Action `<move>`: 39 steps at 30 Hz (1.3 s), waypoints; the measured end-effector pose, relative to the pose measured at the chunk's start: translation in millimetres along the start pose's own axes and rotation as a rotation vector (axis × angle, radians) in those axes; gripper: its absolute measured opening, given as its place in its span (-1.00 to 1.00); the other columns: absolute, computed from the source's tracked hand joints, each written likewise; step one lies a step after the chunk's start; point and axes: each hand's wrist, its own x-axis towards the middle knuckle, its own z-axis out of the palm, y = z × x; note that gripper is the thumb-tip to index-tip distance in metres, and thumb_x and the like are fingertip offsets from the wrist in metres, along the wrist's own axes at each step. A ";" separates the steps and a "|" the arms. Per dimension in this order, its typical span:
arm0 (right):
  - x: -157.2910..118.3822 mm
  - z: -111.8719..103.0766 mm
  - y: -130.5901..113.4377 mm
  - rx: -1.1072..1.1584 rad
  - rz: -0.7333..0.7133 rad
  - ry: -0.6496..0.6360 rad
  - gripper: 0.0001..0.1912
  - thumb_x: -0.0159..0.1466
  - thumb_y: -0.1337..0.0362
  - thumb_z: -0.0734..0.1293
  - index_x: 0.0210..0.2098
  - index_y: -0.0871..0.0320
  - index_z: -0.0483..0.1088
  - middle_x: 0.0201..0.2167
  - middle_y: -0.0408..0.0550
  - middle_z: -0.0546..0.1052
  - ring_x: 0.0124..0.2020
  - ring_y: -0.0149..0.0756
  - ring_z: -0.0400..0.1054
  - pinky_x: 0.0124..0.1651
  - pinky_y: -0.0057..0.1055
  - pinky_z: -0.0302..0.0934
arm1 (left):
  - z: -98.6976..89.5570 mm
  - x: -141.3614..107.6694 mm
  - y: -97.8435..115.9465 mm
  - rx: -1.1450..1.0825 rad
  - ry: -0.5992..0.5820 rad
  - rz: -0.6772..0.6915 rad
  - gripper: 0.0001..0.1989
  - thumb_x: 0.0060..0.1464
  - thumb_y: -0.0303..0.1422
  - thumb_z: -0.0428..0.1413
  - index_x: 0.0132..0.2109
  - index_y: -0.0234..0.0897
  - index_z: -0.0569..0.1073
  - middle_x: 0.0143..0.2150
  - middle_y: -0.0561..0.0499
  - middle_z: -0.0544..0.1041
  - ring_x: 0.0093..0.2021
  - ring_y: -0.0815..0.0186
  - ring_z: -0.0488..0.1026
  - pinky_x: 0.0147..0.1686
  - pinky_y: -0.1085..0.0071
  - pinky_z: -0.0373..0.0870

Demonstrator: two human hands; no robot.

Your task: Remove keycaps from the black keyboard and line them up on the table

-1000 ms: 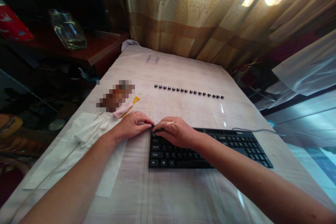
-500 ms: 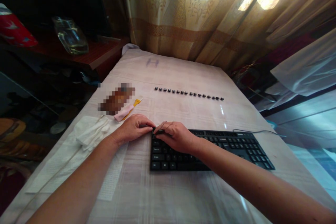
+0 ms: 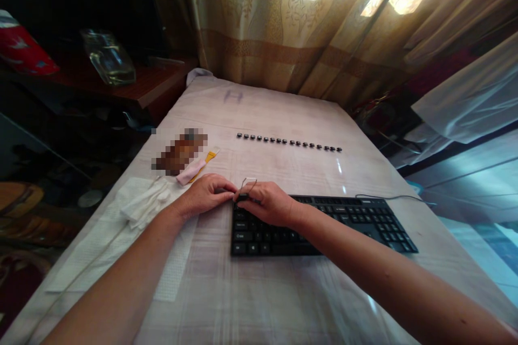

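A black keyboard (image 3: 283, 245) lies on the pale cloth-covered table. Over its upper left corner, my right hand (image 3: 269, 203) is closed on a keycap puller (image 3: 243, 197) with a dark handle; its thin wire loops stick up above the fingers. My left hand (image 3: 208, 194) is at the same corner, thumb and forefinger tips pressed together beside the puller. What lies between those tips is too small to make out. Further back, several black keycaps (image 3: 278, 141) stand in a spaced row.
A yellow brush (image 3: 210, 156) with pink wrapping lies left of the hands, beside a pixelated brown patch (image 3: 180, 153). White gloves (image 3: 148, 202) rest on a white paper towel (image 3: 172, 280). The keyboard's cable (image 3: 388, 196) runs right. A glass jar (image 3: 109, 59) stands on the dark wooden furniture.
The puller has turned in my right hand, so its wire loops now point upward and its dark handle shows. My left hand has stayed nearly where it was.
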 end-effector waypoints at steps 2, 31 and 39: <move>0.6 -3.2 2.2 0.036 -0.020 -0.032 -0.88 0.30 0.34 0.26 -0.23 0.18 0.43 -0.29 0.00 0.58 -0.24 -0.29 0.47 -0.12 -0.39 0.33 | 0.3 0.2 -0.6 0.000 0.004 -0.004 -0.86 0.02 -0.34 0.15 -0.29 -0.21 0.61 -0.33 0.02 0.63 -0.25 0.27 0.51 -0.15 0.38 0.36; 6.7 -1.5 -3.6 0.044 0.172 0.018 -0.94 0.30 0.34 0.26 -0.29 0.16 0.37 -0.41 -0.12 0.52 -0.39 -0.38 0.40 -0.29 -0.49 0.23 | 0.5 0.0 -1.7 0.005 0.017 -0.010 -0.87 0.00 -0.34 0.15 -0.33 -0.22 0.59 -0.34 0.01 0.61 -0.26 0.26 0.50 -0.17 0.38 0.38; -6.2 4.3 -2.8 0.216 0.178 0.144 -0.87 0.32 0.36 0.22 -0.26 0.16 0.41 -0.32 -0.07 0.56 -0.26 -0.32 0.46 -0.13 -0.41 0.31 | -0.9 0.0 2.3 -0.031 -0.012 -0.002 -0.82 0.04 -0.25 0.16 -0.27 -0.22 0.61 -0.30 -0.01 0.64 -0.23 0.24 0.53 -0.13 0.36 0.37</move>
